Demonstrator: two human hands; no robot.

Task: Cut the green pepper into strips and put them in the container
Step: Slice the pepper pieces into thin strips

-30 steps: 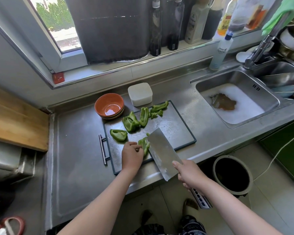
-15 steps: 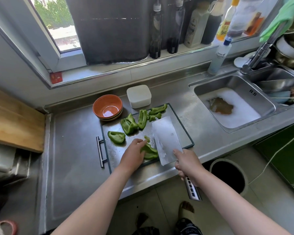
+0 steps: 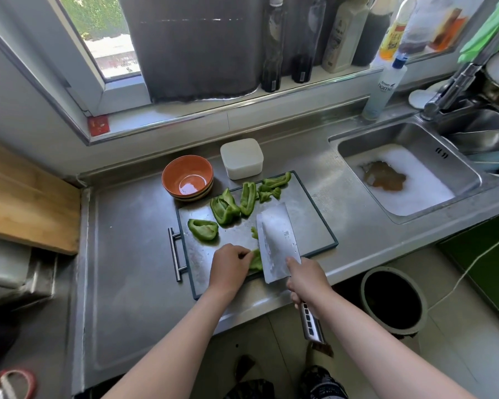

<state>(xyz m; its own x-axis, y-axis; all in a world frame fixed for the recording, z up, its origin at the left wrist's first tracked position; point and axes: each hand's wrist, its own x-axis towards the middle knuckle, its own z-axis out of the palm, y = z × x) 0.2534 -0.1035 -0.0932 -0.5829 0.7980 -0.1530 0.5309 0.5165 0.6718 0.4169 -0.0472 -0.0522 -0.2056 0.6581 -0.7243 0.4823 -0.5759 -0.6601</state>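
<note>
The only word that reads plainly is "home", in dark letters running up the side of the white bottle [image 3: 384, 87] with a blue cap. It stands at the far edge of the counter [image 3: 133, 240], just left of the sink [image 3: 415, 139]. A smaller line of print above that word is too fine to make out. On the windowsill [image 3: 314, 79] at the far right, the yellow-labelled bottle [image 3: 393, 38] carries red print that cannot be read. Further left on the sill, the two dark glass bottles [image 3: 272, 53] have small pale labels near their bases, illegible. A small stamp on the blade of the knife [image 3: 277, 240] and the red sticker [image 3: 98, 125] below the window's left corner are also unreadable.
</note>
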